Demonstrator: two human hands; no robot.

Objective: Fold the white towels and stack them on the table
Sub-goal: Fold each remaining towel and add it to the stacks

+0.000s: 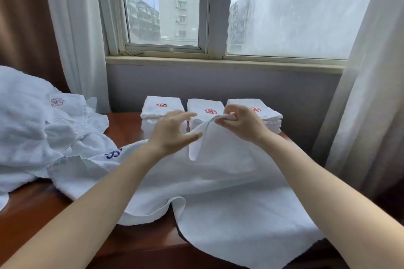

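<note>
A large white towel (229, 181) lies spread and rumpled over the brown table (32, 203), its front edge hanging past the table's near side. My right hand (240, 125) pinches a raised corner of this towel above the table. My left hand (172, 132) hovers just left of that corner with fingers spread and curved, its thumb touching the towel's hanging edge. Behind my hands, three stacks of folded white towels with red logos (162, 109) (205, 109) (269, 113) stand in a row against the wall.
A heap of unfolded white towels (39, 129), one with a blue logo, covers the table's left side. A window with white curtains (367, 94) is behind the table, and a brown curtain hangs at far left.
</note>
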